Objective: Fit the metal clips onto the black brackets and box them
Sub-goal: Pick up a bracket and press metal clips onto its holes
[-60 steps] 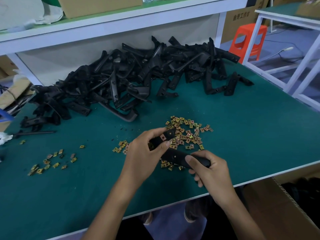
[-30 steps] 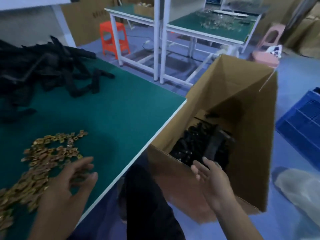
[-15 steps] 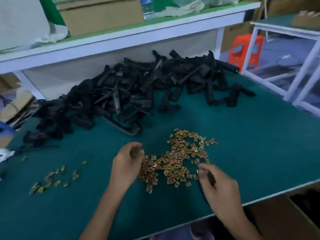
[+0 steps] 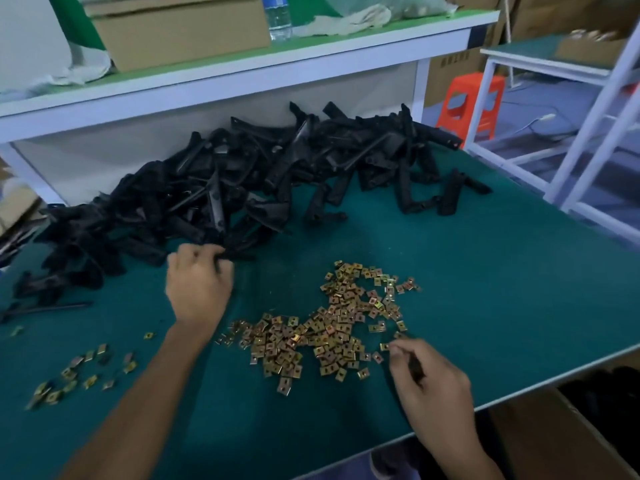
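Note:
A big heap of black brackets (image 4: pixel 263 181) lies along the back of the green table (image 4: pixel 502 289). My left hand (image 4: pixel 197 289) is at the heap's near edge, its fingers curled around one black bracket (image 4: pixel 239 255). A pile of gold metal clips (image 4: pixel 332 327) is spread in the middle of the table. At the pile's near right edge my right hand (image 4: pixel 429 379) pinches thumb and forefinger on a metal clip (image 4: pixel 383 347). An open cardboard box (image 4: pixel 554 445) stands below the table's right front edge, with dark parts inside.
A small scatter of clips (image 4: pixel 79 372) lies at the near left, and a thin black tool (image 4: pixel 45 308) beyond it. The shelf above holds a cardboard box (image 4: pixel 180 29) and a water bottle (image 4: pixel 278 15). An orange stool (image 4: pixel 471 102) and a white table frame (image 4: pixel 595 133) stand to the right.
My left hand has moved from the clip pile forward to the bracket heap and closed on a bracket. My right hand stays at the pile's right edge.

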The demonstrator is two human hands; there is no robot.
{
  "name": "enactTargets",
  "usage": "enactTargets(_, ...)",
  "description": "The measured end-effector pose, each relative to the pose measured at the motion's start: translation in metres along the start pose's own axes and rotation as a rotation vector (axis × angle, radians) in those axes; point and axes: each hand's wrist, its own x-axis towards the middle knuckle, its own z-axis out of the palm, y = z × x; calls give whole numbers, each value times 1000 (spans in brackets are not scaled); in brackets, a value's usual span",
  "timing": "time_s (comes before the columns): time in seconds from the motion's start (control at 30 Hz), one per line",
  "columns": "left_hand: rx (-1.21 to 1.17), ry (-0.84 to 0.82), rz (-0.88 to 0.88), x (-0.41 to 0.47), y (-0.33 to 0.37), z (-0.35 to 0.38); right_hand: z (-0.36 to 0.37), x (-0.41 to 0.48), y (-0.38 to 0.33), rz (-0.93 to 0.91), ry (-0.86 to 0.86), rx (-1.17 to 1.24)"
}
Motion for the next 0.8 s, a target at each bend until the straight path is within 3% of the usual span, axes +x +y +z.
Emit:
enactTargets(0.07,-199,128,-127,-6,-7,-27,2,0,1,14,-19,-20)
enactTargets(0.13,-388,134,-148,-13,-11,-59,2,0,1,38,-60,2)
enactTargets(0.27,-773,-38,-174,-56,18,-118,1,5,1,78,-114,118)
enactTargets(0.43,-1137,-368,-198,-124,82,-114,-6,5,-2,91,-226,404)
enactTargets(0.63,-1096,-527,-131,-127,122,-84,-9,3,-2,133,-422,416)
enactTargets(0.73,-978,-589,-65,-113,127,-65,-10,10,-5,305,-254,678)
enactTargets(0.8,-752,-598,29,-113,133,-49,-11,14,-1,382,-133,808)
